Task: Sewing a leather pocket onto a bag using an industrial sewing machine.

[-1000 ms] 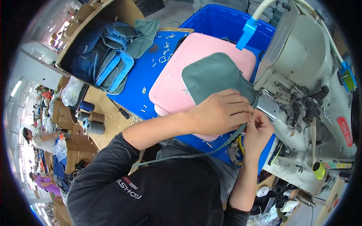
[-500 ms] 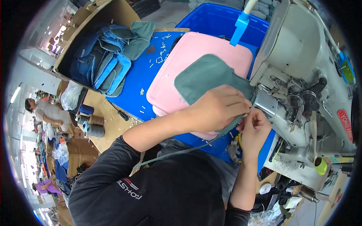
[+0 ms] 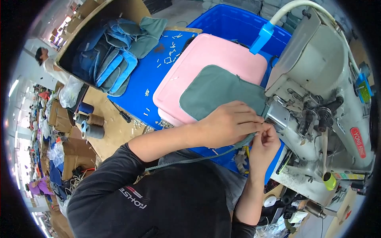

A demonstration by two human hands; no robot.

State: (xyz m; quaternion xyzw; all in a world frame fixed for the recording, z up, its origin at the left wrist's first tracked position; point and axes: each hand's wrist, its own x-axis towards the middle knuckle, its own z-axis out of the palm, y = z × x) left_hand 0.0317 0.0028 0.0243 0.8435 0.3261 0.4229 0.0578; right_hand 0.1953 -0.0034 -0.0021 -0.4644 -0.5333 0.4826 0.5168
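Observation:
A grey-green fabric piece point(image 3: 218, 89) with rounded corners lies over the pink lid, its right edge up at the sewing machine's metal head point(image 3: 279, 113). My left hand point(image 3: 232, 123) is closed over the near edge of the cloth, fingers bent and pointing right. Beside it, my right hand point(image 3: 265, 142) pinches the end of a narrow grey-green binding strip point(image 3: 190, 160) against the fabric edge. Fingertips of both hands meet just short of the machine and partly hide what they hold. From there the strip runs left across my lap.
A pink plastic lid point(image 3: 170, 89) rests on a blue tabletop point(image 3: 139, 107) strewn with thread scraps. At upper left a cardboard box point(image 3: 63, 59) holds blue and green fabric pieces. Thread spools point(image 3: 95, 131) stand left; a blue bin point(image 3: 222, 18) sits behind. One person point(image 3: 51, 65) is far left.
The fabric piece has turned and spread flatter, its near edge nearer my hands. Both hands shifted slightly, keeping together at the edge. The view moved a little; the distant person appears higher.

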